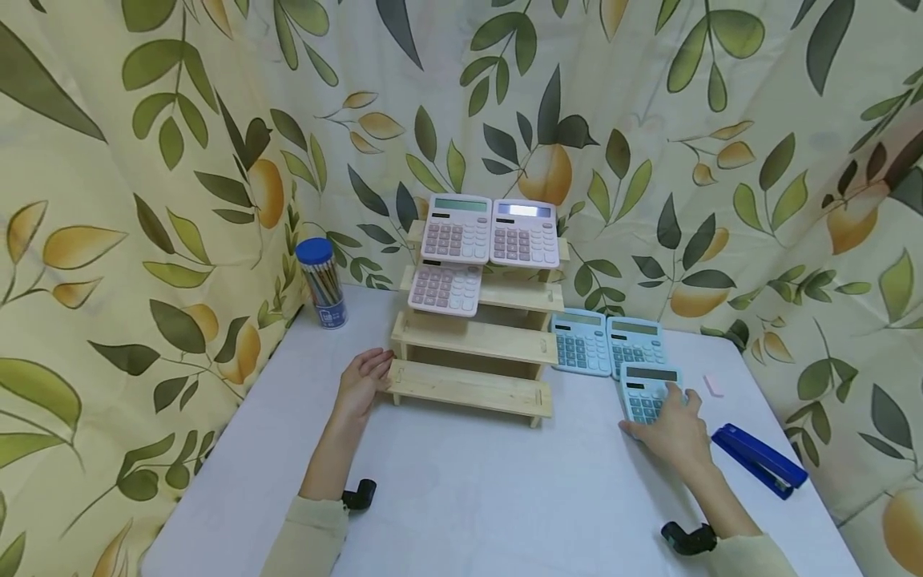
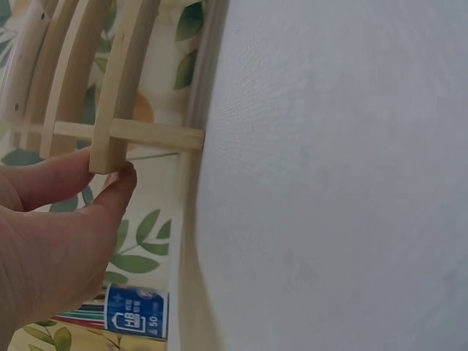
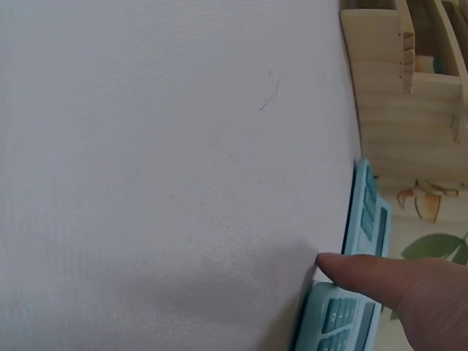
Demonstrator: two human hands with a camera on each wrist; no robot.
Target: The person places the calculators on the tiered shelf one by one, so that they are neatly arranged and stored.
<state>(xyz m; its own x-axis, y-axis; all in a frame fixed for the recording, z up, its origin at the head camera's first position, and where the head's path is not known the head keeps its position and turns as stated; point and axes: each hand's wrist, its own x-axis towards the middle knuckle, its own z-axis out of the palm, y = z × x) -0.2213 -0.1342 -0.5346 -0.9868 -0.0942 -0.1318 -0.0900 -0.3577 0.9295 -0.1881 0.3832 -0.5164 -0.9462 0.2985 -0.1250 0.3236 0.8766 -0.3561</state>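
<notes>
My left hand [image 1: 363, 383] pinches the left end of the lowest shelf of a stepped wooden rack [image 1: 472, 388]; its fingertips [image 2: 126, 175] close on the board's end. To the right, my right hand [image 1: 678, 433] spans a light blue calculator [image 1: 652, 386], thumb at its lower left and fingers over its right side. Two more blue calculators [image 1: 580, 343] stand just behind it, beside the rack. On the top step sit two pink-and-white calculators [image 1: 456, 228], one with a brightly lit display. A third pink calculator [image 1: 445, 287] occupies the left of the step below.
A blue-lidded tub of pencils [image 1: 322, 284] stands at the back left. Right of my right hand lie a blue stapler [image 1: 759, 460] and a small pink piece [image 1: 713, 385]. A patterned curtain [image 1: 620, 96] hangs behind the white table [image 1: 461, 497].
</notes>
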